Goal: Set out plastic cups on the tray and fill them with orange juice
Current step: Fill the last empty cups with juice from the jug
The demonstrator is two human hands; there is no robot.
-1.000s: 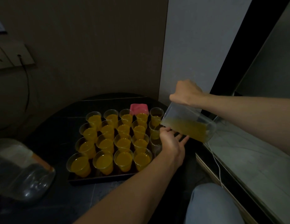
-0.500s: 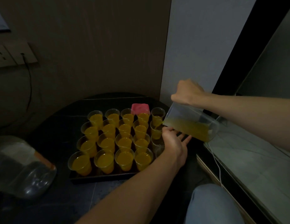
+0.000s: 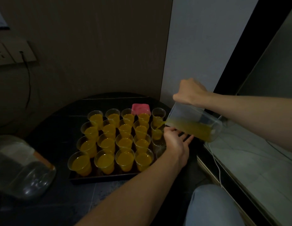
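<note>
Head view, dim light. Right hand [image 3: 189, 93] grips a clear plastic jug [image 3: 197, 119] from above, near its mouth, with the fingers curled round it. Jug tilted spout-down toward the tray, orange juice [image 3: 194, 130] pooled along its lower side. A thin stream leaves the spout and falls into the second cup [image 3: 157, 133] of the rightmost column, counted from the back; that cup is part full.

Left hand [image 3: 174, 143] sits just beside that cup at the tray's right edge, under the spout. Fingers [image 3: 187, 139] straight and spread, pointing right beneath the jug, nothing visibly held. Cannot tell whether the thumb side touches the cup.

Tray [image 3: 103, 178]: dark, rectangular, on a dark round table [image 3: 57, 128]. Filled cups [image 3: 124, 142] stand upright in four columns of four, rims close together. Fifth column, on the right: back cup [image 3: 158, 115] part full, then the one receiving juice, then two clear cups [image 3: 158, 144] nearer the camera, partly hidden by the left wrist, contents not readable.

Pink object [image 3: 140, 108] just behind the back row, kind unclear. Large clear container [image 3: 23, 168] at the table's left, blurred. Wall socket plate [image 3: 15, 53] upper left, dark cable [image 3: 29, 82] hanging from it. Pale ledge [image 3: 256, 160] on the right with a thin white cable [image 3: 217, 167]. Knee in light denim [image 3: 212, 207] at bottom right
</note>
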